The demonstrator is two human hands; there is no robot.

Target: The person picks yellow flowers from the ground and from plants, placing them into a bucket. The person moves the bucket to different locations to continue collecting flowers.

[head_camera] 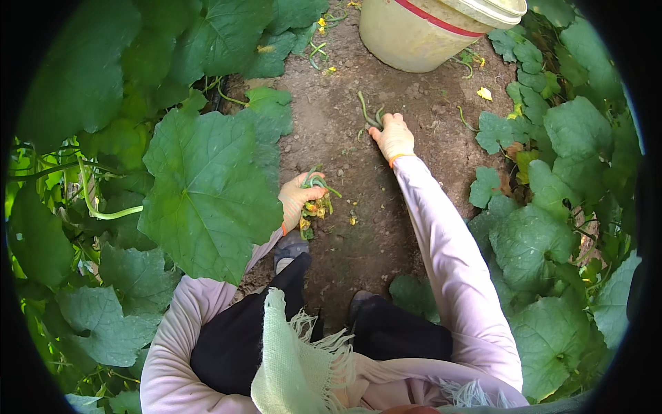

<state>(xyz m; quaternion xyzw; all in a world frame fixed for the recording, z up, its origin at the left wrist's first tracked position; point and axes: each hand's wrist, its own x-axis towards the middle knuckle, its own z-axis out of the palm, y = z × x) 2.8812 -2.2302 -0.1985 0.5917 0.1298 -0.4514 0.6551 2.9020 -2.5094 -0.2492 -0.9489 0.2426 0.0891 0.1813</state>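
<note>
My left hand [295,200], in a pale knit glove with an orange cuff, grips a bunch of thin, curled green young gourds [316,182]. Withered yellow blossoms [316,208] hang below its thumb. A large lobed gourd leaf [199,191] covers part of the left wrist and forearm. Further forward, my right hand [395,137], gloved the same way, reaches down to the soil path. Its thumb and fingertips close around slender, curved green gourds [368,115], whose ends stick out to the left; the fingers partly hide them.
A dirty whitish plastic bucket [419,39] with a red band stands ahead on the path [331,114]. Thin green pieces [316,50] and a yellow blossom [484,93] lie scattered. Leafy vines [538,235] line both sides. My shoe [290,247] is near my left hand.
</note>
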